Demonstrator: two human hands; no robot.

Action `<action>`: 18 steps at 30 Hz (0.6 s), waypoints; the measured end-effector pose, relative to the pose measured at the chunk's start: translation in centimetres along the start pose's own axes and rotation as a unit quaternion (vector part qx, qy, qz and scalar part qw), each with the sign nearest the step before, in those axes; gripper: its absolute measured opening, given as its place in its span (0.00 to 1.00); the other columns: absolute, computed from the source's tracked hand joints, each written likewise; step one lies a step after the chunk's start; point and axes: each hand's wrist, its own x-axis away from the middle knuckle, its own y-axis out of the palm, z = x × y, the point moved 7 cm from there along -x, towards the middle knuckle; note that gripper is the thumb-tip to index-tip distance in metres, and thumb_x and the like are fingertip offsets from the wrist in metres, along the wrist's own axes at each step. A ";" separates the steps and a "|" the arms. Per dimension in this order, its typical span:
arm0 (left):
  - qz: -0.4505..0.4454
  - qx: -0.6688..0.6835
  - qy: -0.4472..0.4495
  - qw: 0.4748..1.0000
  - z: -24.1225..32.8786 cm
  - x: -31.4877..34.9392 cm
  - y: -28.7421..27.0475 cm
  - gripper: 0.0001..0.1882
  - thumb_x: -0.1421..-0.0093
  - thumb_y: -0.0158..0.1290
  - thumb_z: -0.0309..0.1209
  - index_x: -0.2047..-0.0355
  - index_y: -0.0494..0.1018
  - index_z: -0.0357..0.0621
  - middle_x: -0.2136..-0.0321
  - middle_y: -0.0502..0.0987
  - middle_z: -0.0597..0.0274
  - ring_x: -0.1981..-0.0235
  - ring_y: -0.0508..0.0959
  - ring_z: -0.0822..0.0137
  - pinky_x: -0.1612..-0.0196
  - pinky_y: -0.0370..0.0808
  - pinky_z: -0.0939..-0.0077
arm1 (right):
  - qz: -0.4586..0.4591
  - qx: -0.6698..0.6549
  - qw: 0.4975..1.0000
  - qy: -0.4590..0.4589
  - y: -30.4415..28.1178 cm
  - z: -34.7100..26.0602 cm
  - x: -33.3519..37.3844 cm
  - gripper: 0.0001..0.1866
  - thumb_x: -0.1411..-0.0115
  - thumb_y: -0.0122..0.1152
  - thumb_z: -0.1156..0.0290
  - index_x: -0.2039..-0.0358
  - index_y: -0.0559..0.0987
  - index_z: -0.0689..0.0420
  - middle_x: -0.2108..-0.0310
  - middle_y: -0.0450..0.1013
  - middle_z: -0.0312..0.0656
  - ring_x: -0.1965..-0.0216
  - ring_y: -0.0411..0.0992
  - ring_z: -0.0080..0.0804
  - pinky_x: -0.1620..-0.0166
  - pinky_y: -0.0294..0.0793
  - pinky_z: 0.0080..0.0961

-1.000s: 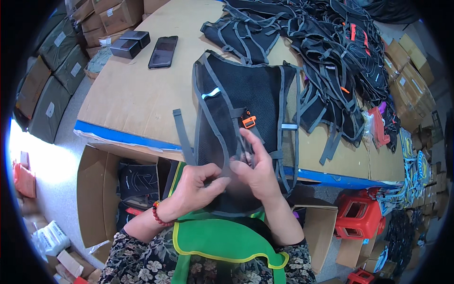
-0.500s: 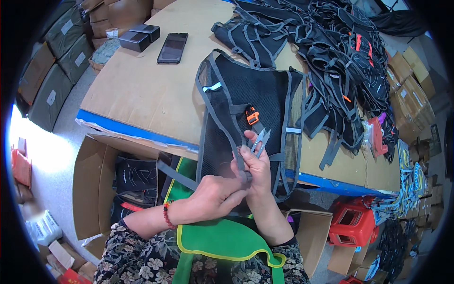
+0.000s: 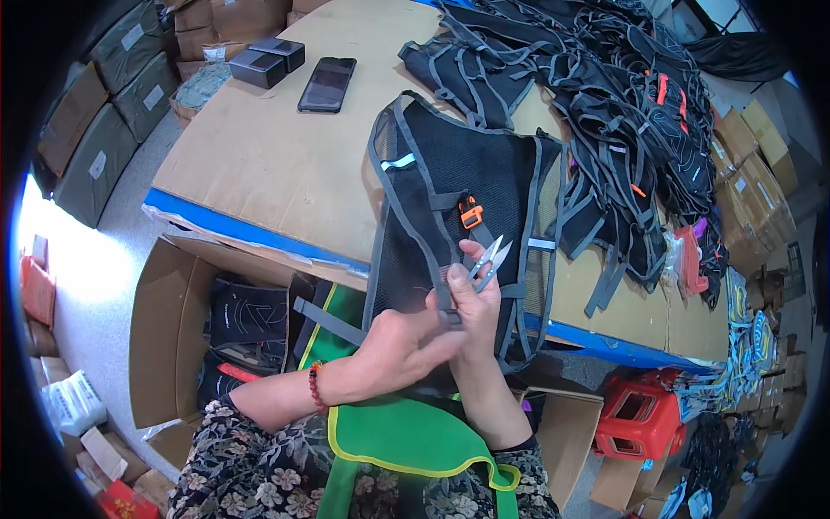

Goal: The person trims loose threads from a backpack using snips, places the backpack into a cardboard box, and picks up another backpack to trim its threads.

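A black mesh backpack piece with grey binding hangs over the table's near edge in front of me. My left hand is closed on a grey webbing strap, whose free end sticks out to the left. Close against it, my right hand keeps small thread snips in its grip, blades pointing up and away. Its fingers also pinch the strap near a dark slider, partly hidden by my fingers. An orange and black buckle lies on the mesh just beyond the snips.
A phone and black boxes lie on the cardboard-topped table. More black backpack pieces are heaped at the right. Below the edge are an open carton and a red plastic stool.
Both hands stay together at the strap, with slight finger shifts; the snips now tilt more to the right. The whole view has shifted slightly.
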 end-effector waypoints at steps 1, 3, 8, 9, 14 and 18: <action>0.020 0.029 -0.022 0.999 -0.6 0.0 -0.1 0.16 0.40 0.54 0.35 0.72 0.73 0.29 0.87 0.66 0.58 0.81 0.64 0.80 0.80 0.66 0.77 | 0.000 0.000 1.000 0.000 -0.1 0.1 0.0 0.19 0.40 0.57 0.73 0.49 0.65 0.58 0.76 0.72 0.38 0.85 0.66 0.20 0.82 0.66 0.16; 0.017 0.065 -0.024 0.997 -0.6 0.1 -0.1 0.13 0.39 0.52 0.33 0.70 0.73 0.31 0.85 0.69 0.65 0.80 0.65 0.82 0.79 0.66 0.80 | -0.018 0.085 0.994 -0.060 -0.2 -0.5 0.0 0.17 0.41 0.58 0.73 0.52 0.67 0.60 0.79 0.69 0.32 0.85 0.63 0.16 0.82 0.61 0.15; 0.014 0.365 -0.148 0.919 -3.5 1.4 -2.2 0.16 0.40 0.53 0.39 0.69 0.75 0.35 0.78 0.74 0.67 0.77 0.71 0.80 0.73 0.67 0.86 | -0.081 0.033 0.996 0.003 -1.9 -4.0 2.5 0.13 0.47 0.60 0.80 0.59 0.74 0.63 0.82 0.65 0.31 0.84 0.61 0.17 0.81 0.59 0.16; 0.040 0.396 -0.137 0.907 -3.6 1.7 -3.1 0.18 0.41 0.54 0.42 0.70 0.74 0.35 0.78 0.75 0.65 0.77 0.72 0.78 0.73 0.68 0.84 | -0.100 0.054 0.993 0.016 -2.7 -5.1 3.5 0.13 0.49 0.61 0.81 0.61 0.75 0.64 0.82 0.66 0.32 0.85 0.62 0.19 0.80 0.61 0.17; 0.023 0.527 -0.089 0.845 -6.6 3.5 -5.0 0.23 0.44 0.57 0.45 0.71 0.73 0.32 0.78 0.74 0.55 0.76 0.75 0.62 0.70 0.71 0.72 | -0.337 0.477 0.812 -0.024 -3.1 -8.3 7.3 0.21 0.52 0.64 0.78 0.54 0.77 0.63 0.75 0.77 0.42 0.75 0.75 0.21 0.70 0.73 0.18; -0.027 0.623 -0.046 0.780 -7.1 3.5 -4.9 0.23 0.43 0.56 0.45 0.71 0.72 0.31 0.82 0.71 0.53 0.80 0.73 0.56 0.73 0.67 0.63 | -0.212 0.416 0.884 -0.026 -4.9 -7.0 5.8 0.18 0.46 0.60 0.77 0.53 0.77 0.61 0.75 0.77 0.38 0.76 0.74 0.20 0.70 0.72 0.15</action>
